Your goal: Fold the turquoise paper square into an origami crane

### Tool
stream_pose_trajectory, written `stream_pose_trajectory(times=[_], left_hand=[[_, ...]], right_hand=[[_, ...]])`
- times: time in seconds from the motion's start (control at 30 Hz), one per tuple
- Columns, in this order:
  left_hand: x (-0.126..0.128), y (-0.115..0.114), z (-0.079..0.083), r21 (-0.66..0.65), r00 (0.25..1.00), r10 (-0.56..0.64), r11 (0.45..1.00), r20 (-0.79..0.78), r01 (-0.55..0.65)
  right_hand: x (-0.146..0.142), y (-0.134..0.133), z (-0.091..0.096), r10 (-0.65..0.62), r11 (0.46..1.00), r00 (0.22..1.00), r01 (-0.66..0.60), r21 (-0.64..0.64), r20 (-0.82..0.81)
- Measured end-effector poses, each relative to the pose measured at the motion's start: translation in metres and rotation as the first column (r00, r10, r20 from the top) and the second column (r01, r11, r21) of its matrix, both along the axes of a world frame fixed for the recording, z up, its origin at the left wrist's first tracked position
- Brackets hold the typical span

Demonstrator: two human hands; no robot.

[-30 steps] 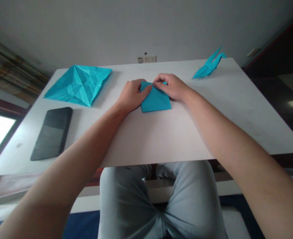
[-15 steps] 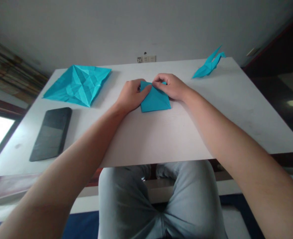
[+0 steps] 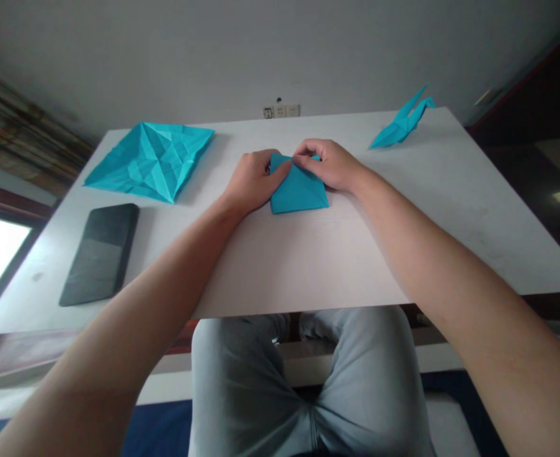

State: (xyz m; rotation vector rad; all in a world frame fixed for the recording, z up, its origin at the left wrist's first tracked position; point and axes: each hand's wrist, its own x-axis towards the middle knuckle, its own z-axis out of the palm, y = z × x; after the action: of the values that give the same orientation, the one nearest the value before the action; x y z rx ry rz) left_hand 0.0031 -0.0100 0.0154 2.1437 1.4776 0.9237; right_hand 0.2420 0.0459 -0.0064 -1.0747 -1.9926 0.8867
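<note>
A folded piece of blue origami paper (image 3: 299,192) lies low over the white table in front of me. My left hand (image 3: 257,182) grips its left side, thumb on top and the other fingers behind the far edge. At the upper right edge, my right hand (image 3: 330,166) pinches the paper between thumb and index finger. Both thumb tips are close together near the top. The undersides of the paper and some fingertips are hidden.
On the white table (image 3: 303,266), a creased, opened-out blue sheet (image 3: 153,162) lies at the back left. Nearer on the left is a dark tablet-like slab (image 3: 99,254). A blue paper crane (image 3: 402,127) stands at the back right. Wall sockets (image 3: 281,111) show behind the table.
Hardly anything differs. The whole view has shifted slightly, while both hands keep the same hold on the folded paper.
</note>
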Motion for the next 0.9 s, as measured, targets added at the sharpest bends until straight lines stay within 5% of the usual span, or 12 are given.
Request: stream_pose_trajectory(times=[0.9], left_hand=[[-0.0001, 0.0024, -0.0038, -0.023, 1.000, 0.001, 1.000, 0.027, 0.000]], right_hand=[[-0.0001, -0.0008, 0.0021, 0.010, 1.000, 1.000, -0.010, -0.007, 0.011]])
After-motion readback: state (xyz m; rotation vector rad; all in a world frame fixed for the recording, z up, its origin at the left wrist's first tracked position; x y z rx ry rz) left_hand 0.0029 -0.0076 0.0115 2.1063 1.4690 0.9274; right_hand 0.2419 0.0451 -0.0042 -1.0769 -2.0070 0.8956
